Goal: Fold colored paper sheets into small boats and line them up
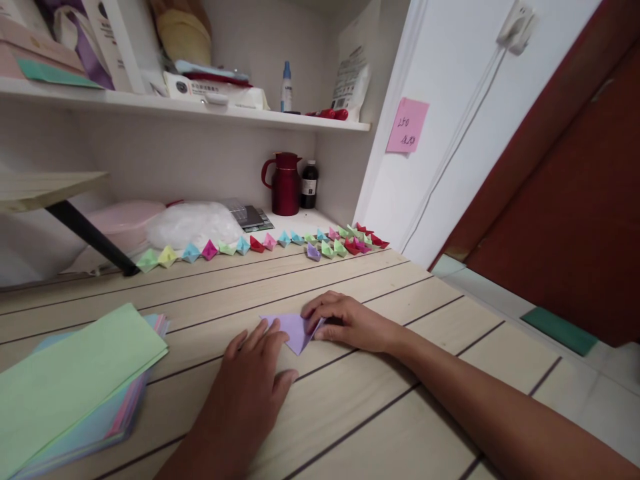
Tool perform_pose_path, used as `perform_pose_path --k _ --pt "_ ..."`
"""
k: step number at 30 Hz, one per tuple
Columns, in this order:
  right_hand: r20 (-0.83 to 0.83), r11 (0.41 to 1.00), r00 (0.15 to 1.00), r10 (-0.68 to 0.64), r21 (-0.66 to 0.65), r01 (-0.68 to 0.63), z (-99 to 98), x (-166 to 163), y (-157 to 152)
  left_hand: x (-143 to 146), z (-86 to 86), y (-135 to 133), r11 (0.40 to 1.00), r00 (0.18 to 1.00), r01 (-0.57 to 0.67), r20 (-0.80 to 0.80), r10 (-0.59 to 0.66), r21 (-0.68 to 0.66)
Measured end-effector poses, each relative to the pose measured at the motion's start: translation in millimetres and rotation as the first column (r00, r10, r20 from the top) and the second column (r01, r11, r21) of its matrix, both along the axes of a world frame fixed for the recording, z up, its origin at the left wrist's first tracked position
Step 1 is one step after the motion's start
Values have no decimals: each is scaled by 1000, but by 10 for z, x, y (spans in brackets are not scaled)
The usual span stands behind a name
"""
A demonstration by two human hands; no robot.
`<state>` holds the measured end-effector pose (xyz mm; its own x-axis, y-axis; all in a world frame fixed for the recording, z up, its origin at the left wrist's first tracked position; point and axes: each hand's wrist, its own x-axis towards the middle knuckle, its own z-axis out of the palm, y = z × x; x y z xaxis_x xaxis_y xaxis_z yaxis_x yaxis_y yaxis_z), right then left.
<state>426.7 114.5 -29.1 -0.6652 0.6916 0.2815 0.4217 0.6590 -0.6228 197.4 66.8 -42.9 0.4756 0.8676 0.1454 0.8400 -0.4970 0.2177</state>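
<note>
A purple sheet of folded paper (295,328) lies on the wooden tabletop (380,393), its outline roughly a triangle pointing toward me. My left hand (255,370) rests over its left part, fingers stretched out and thumb apart, fingertips on the paper. At the right corner, my right hand (345,321) pinches a raised flap of the paper between thumb and fingers. Behind both hands stands a long row of small folded paper boats (243,245) in many colours. A purple paper boat (313,252) sits nearest the sheet.
Coloured paper sheets (80,380) are stacked at the left, light green on top. A black shelf leg (93,237) stands at the back left. Behind the boats are a red jug (286,185), a dark bottle (309,185) and a clear plastic bag (195,225).
</note>
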Motion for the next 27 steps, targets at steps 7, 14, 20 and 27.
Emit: perform_pose_path --k 7,14,20,27 --pt "11 961 961 -277 12 277 -174 -159 91 30 -22 13 999 999 -39 -3 39 21" --pt "72 883 880 -470 64 466 -243 -158 134 27 -61 7 998 996 47 -83 -43 51" --pt "136 791 780 -611 105 602 -233 45 228 27 -19 -4 998 989 48 -143 -41 44" --pt "133 861 876 -463 -165 480 -66 46 321 40 50 -97 997 990 23 -144 -13 68"
